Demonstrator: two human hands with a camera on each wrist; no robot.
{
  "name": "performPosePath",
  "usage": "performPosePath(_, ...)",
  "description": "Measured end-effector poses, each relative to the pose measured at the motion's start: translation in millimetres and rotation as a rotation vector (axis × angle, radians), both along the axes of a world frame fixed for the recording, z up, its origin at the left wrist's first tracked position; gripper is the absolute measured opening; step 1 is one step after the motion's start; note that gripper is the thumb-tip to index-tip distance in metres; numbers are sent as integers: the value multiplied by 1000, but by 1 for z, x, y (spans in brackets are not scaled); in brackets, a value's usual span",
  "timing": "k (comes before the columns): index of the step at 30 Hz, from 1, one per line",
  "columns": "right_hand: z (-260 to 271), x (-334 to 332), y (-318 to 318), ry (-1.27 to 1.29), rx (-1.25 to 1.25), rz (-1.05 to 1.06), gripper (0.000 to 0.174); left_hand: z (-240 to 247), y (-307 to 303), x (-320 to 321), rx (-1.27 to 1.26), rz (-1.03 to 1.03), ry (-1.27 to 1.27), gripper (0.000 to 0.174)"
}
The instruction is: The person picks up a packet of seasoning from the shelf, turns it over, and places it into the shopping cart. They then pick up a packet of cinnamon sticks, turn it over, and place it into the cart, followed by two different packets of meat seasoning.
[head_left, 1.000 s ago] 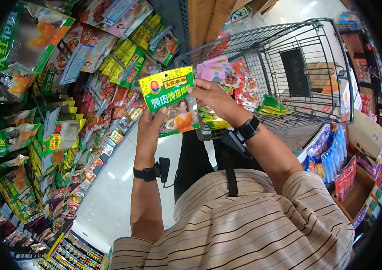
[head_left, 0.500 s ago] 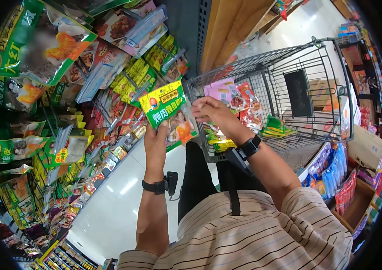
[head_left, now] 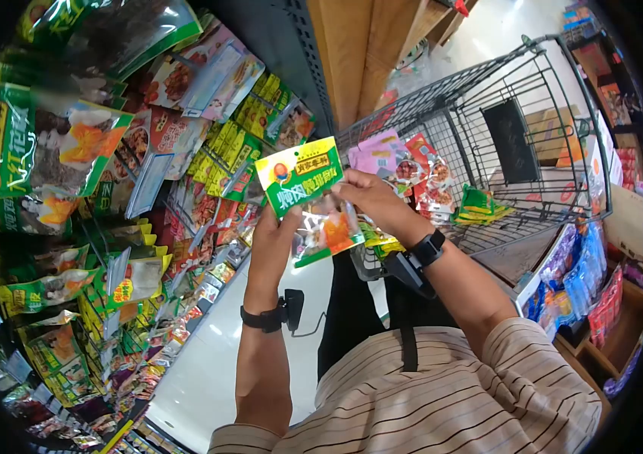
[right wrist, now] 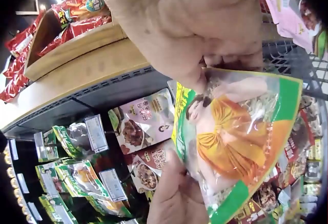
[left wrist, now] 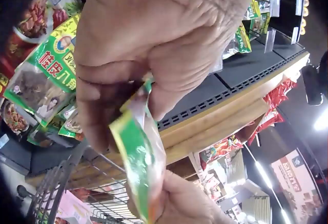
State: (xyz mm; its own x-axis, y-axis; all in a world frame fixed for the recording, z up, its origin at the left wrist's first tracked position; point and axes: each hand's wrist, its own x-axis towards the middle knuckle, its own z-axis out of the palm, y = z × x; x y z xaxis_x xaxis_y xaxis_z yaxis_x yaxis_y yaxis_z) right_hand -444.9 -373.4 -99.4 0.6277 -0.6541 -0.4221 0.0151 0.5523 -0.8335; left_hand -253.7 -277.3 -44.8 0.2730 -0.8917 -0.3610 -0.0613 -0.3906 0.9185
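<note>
Both hands hold a green and yellow spice packet (head_left: 308, 198) in front of the body, its printed header facing the head camera. The packet has a clear window with a figure in orange on it. My left hand (head_left: 270, 246) grips the lower left edge, thumb on the front. On the upper right edge, my right hand (head_left: 383, 203) pinches it between thumb and fingers. The left wrist view shows the packet (left wrist: 138, 157) nearly edge-on between the two hands. In the right wrist view its window side (right wrist: 233, 137) shows large below the right hand.
A shopping cart (head_left: 510, 144) stands ahead to the right, with a pink packet (head_left: 378, 153), a red packet (head_left: 433, 178) and green packets (head_left: 479, 206) inside. Hanging spice packets (head_left: 56, 151) crowd the shelf on the left. A wooden shelf end (head_left: 359, 60) rises beyond the hands.
The right hand held the packet's edge, came off it half a second ago with fingers loose beside it, and now pinches it again. The left hand has kept its grip throughout.
</note>
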Motion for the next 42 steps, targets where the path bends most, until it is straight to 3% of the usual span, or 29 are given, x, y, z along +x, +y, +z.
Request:
performPosePath(2,-5,-8,3,32,48,-61,29,-1,-8,7,105,-42,-57,33)
performPosePath(5,-12,-22,9,12,89,-116,29,4,-30,17,-73,91,-41,38)
performPosePath(8,-1,-36,13,62,96,-113,26,21,-63,27,-155,139,-228,49)
performPosePath(17,-19,-51,39,67,39,-153,22,-12,-159,78,-186,-129,-572,54)
performPosePath(23,-27,-63,48,163,0,-103,18,-25,-180,94,-187,-151,-491,60)
performPosePath(28,-29,-68,52,105,76,-150,18,-19,-203,97,-287,-216,-737,65)
performPosePath(33,-30,-69,51,54,136,-185,16,-24,-214,106,-320,-118,-633,63)
performPosePath(42,-51,-65,49,7,147,-238,17,-47,-223,150,-286,-59,-808,65)
